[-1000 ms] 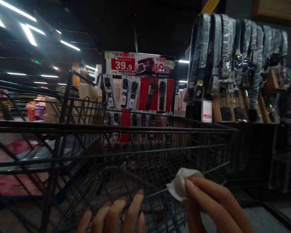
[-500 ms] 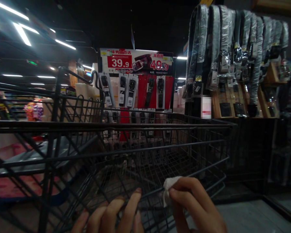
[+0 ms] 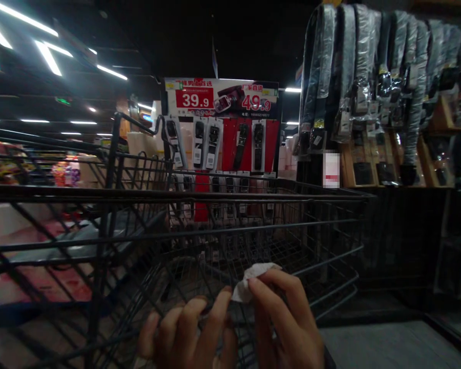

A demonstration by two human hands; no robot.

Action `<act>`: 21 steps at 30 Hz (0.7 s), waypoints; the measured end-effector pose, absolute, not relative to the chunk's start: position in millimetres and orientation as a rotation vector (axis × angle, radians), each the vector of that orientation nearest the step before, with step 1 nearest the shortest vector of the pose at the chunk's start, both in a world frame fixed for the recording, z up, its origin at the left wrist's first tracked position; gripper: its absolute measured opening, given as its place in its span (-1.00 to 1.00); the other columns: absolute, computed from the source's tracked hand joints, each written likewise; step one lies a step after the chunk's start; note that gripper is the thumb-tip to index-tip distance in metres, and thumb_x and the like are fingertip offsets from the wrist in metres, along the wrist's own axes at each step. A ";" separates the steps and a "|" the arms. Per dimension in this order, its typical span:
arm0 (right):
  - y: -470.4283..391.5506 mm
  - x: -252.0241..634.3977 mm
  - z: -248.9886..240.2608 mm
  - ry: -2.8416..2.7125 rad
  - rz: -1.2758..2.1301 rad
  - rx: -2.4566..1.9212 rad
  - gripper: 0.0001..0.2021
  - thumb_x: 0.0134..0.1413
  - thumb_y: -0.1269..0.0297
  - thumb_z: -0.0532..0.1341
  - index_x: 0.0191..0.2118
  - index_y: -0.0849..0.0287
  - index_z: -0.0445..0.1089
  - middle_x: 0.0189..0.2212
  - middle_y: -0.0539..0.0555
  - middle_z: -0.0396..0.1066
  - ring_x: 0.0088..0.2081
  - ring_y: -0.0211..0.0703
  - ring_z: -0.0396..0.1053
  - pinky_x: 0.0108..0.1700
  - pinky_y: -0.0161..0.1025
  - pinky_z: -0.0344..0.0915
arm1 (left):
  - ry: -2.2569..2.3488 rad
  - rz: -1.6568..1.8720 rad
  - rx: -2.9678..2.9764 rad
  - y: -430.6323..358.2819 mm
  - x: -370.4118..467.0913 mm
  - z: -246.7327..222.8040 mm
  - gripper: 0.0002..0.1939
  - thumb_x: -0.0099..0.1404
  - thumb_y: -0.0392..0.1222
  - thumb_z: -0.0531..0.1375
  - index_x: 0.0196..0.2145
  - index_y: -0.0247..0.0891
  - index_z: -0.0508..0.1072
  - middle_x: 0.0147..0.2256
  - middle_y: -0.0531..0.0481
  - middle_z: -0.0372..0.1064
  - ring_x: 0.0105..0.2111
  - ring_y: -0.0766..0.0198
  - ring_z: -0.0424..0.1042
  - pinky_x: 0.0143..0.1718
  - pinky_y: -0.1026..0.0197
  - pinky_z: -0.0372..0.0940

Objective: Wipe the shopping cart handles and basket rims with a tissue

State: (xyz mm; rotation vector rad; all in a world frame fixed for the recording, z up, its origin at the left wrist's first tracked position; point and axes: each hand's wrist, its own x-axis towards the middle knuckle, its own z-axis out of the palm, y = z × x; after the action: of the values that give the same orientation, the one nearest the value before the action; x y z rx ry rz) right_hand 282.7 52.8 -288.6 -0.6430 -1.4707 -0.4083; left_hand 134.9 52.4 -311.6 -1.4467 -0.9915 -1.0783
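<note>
Both of the person's hands are in front of a dark wire shopping cart (image 3: 261,196), below the near edge of its top rim.

Right hand (image 3: 292,320): the thumb and fingers are pinched together, grasping a crumpled white tissue (image 3: 244,291). The tissue protrudes beyond the fingertips towards the left hand. It appears against the lower wires of the cart's near side, well below the rim and short of the right-hand corner; whether it touches a wire cannot be determined.

Left hand (image 3: 190,333): the fingers are bent and slightly spread, tips raised, grasping nothing that can be seen. Whether they hold a cart wire cannot be told. The index fingertip is just beside the tissue's left edge; contact is not certain.

Surroundings: beyond the cart's far edge stands a display with packaged belts (image 3: 211,144) hung in rows. Along its top edge runs a price board (image 3: 246,107) marked 39.9 and 49.9. Past the cart's right-hand corner, plastic-wrapped belts (image 3: 363,59) hang in a dense row, with wooden boxes (image 3: 363,177) below them. Grey floor (image 3: 384,343) shows at lower right. Pink goods (image 3: 57,284) are visible through the wires at the cart's left-hand end.
</note>
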 end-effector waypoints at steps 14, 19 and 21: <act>99.5 315.0 -320.9 -1.546 -0.254 -0.759 -0.77 0.22 0.55 0.07 -0.18 0.16 0.42 -0.24 0.11 0.39 -0.20 -0.19 0.44 -0.17 -0.23 0.45 | -1.122 -1.204 -1.551 85.8 143.1 -301.6 -0.76 0.24 -0.22 0.19 -0.11 -0.10 0.46 -0.32 0.02 0.37 -0.23 0.19 0.32 0.11 -0.06 -0.05; 113.1 320.7 -341.1 -1.589 -0.242 -0.805 -0.76 0.21 0.57 0.05 -0.21 0.16 0.40 -0.24 0.11 0.38 -0.18 -0.18 0.42 -0.14 -0.20 0.44 | -1.148 -1.177 -1.587 97.0 140.5 -301.2 -0.75 0.24 -0.22 0.19 -0.09 -0.09 0.44 -0.31 0.03 0.38 -0.23 0.19 0.34 0.09 -0.05 -0.01; 117.7 322.9 -347.2 -1.594 -0.261 -0.804 -0.77 0.20 0.58 0.05 -0.21 0.17 0.39 -0.24 0.10 0.37 -0.18 -0.18 0.41 -0.14 -0.21 0.43 | -1.174 -1.217 -1.579 100.9 139.8 -301.7 -0.75 0.26 -0.23 0.17 -0.10 -0.09 0.44 -0.31 0.02 0.37 -0.22 0.18 0.34 0.10 -0.07 0.01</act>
State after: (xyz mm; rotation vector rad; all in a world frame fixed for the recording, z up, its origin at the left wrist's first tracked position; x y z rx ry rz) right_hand 322.9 117.7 -347.2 -0.8042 -1.5943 -0.2607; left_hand 139.8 100.9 -301.7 -1.5795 -1.1737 -1.2166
